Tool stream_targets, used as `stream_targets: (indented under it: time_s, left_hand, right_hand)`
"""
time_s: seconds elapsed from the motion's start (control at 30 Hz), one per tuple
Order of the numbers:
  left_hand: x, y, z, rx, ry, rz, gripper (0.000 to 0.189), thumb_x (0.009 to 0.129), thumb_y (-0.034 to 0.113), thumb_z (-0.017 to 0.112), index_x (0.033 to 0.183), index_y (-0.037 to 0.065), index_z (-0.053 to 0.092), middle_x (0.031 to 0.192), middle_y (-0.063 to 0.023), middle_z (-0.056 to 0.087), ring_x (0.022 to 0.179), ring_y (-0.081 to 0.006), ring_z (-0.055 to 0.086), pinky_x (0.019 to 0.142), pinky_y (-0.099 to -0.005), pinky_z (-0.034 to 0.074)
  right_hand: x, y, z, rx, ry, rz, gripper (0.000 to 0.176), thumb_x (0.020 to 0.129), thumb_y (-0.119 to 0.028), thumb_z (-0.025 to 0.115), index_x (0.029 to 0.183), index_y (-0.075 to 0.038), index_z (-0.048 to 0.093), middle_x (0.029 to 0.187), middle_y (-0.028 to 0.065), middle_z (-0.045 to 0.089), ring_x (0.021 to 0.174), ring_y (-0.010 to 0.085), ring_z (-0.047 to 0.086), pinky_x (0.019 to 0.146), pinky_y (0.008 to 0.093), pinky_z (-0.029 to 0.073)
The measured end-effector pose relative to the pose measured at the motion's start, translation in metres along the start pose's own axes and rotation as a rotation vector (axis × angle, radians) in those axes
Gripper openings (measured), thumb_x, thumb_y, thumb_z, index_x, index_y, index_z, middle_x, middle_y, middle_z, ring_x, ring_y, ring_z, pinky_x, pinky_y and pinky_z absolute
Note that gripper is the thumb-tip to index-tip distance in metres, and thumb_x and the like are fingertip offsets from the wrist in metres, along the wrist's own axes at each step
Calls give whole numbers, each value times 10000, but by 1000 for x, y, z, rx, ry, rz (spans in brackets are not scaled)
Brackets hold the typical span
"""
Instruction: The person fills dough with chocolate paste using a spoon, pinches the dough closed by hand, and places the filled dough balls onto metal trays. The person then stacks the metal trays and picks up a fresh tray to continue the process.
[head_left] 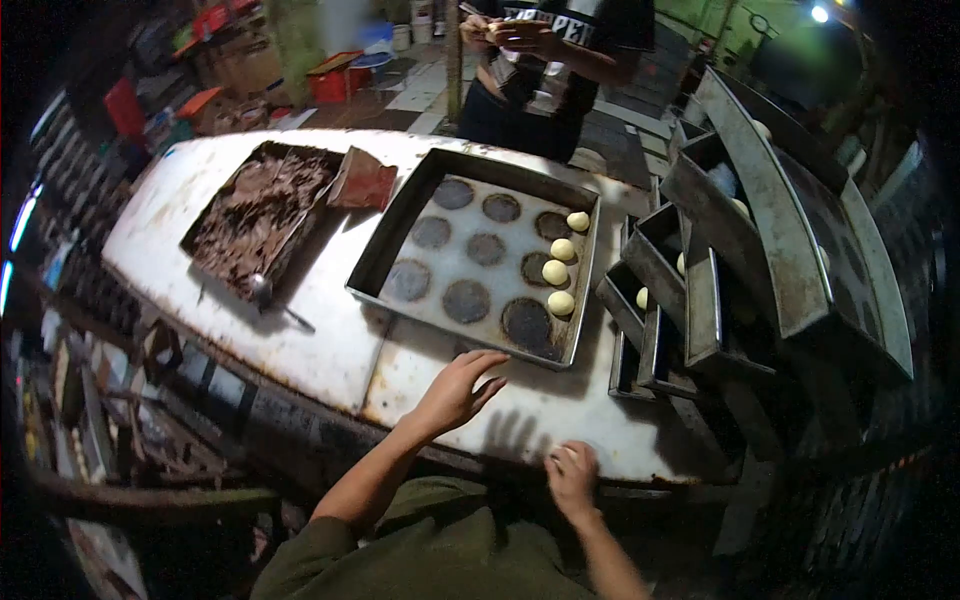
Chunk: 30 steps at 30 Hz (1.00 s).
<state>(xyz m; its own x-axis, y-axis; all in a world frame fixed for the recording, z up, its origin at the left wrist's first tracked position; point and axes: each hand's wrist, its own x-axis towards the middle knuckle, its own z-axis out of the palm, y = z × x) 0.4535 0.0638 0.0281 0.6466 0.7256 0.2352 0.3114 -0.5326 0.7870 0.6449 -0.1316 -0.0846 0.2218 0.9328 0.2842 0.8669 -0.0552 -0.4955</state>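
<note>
My left hand [462,392] is over the near edge of the worktop, just below the front wall of a square metal tray [462,326]. Its fingers are stretched out, with nothing in them. My right hand [573,478] is lower, at the table's near edge, with its fingers curled in; whatever they may hold is hidden. Along the right side of the tray stand several pale yellow dough balls [561,303] in a row. Dark round marks cover the rest of the tray floor.
At left, a metal pan [228,279] holds brown paste [262,205] with a spoon [262,288], beside a reddish scraper [362,182]. Metal tins and trays [745,200] are stacked at right, some holding dough balls. Across the white table [330,345] stands another person [560,60], hands raised.
</note>
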Motion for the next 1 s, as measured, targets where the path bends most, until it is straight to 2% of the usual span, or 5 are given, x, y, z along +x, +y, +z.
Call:
stream_targets:
  time_s: [0.13, 0.4, 0.67, 0.8, 1.0]
  left_hand:
    - [-1, -24, -28, -62, -58, -11, 285, 855, 189, 580, 1079, 15, 571, 1063, -170, 590, 992, -324, 560, 840, -368, 448]
    - [70, -43, -24, -259, -249, 138, 279, 874, 191, 536, 1069, -7, 566, 1027, -198, 592, 953, -351, 568, 794, -389, 454]
    - [161, -75, 58, 74, -399, 200, 289, 831, 185, 522, 1074, 33, 563, 1059, -216, 566, 943, -390, 546, 789, -427, 452]
    - [202, -142, 152, 682, -174, 561, 304, 827, 198, 495, 1116, 110, 525, 1136, -206, 524, 1003, -395, 524, 783, -495, 450]
    - [185, -74, 151, 541, 10, -15, 260, 821, 184, 484, 1061, 87, 501, 977, -196, 567, 842, -426, 546, 712, -453, 467]
  right_hand:
    - [43, 31, -23, -213, 59, 362, 188, 796, -217, 585, 800, -36, 536, 915, 109, 471, 901, 313, 425, 788, 436, 348]
    - [7, -16, 11, -104, 144, 78, 87, 703, -66, 604, 761, -47, 541, 853, 122, 511, 873, 294, 484, 813, 451, 370]
    - [75, 0, 11, -43, 282, 526, 225, 846, -213, 527, 727, -26, 563, 791, 159, 554, 735, 288, 510, 718, 428, 385]
    - [23, 5, 10, 50, 305, 51, 104, 787, -130, 576, 726, -47, 563, 787, 104, 560, 789, 270, 508, 731, 403, 392]
    - [47, 18, 8, -8, 203, 99, 212, 828, -240, 543, 756, -45, 586, 831, 100, 556, 866, 267, 500, 803, 396, 388]
